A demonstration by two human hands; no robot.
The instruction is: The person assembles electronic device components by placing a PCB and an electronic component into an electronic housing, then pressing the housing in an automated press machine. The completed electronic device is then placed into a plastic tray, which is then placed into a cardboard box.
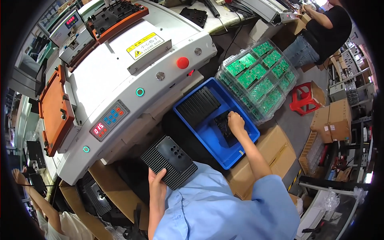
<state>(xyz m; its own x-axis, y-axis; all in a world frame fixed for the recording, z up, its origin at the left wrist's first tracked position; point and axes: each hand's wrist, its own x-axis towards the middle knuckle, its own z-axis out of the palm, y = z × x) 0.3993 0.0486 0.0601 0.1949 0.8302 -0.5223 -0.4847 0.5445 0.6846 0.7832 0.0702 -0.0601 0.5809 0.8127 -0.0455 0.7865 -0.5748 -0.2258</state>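
My left hand (157, 182) is closed on the edge of a black finned metal housing (170, 158), thumb on top. The housing is tilted in front of my body, and a smooth raised panel with several round holes faces up. My right hand (237, 123) reaches into a blue plastic bin (220, 150) with its fingers closed at a black part (225, 129). That part's exact shape is partly hidden by the hand and shadow. In the far left half of the bin, a row of black ribbed pieces (199, 106) lies packed together.
A white machine (120, 80) with a red button (182, 63) and orange fixtures fills the left. Clear trays of green circuit boards (260, 76) stand right of the bin, beside a cardboard box (272, 156). A red stool (305, 98) and other people are nearby.
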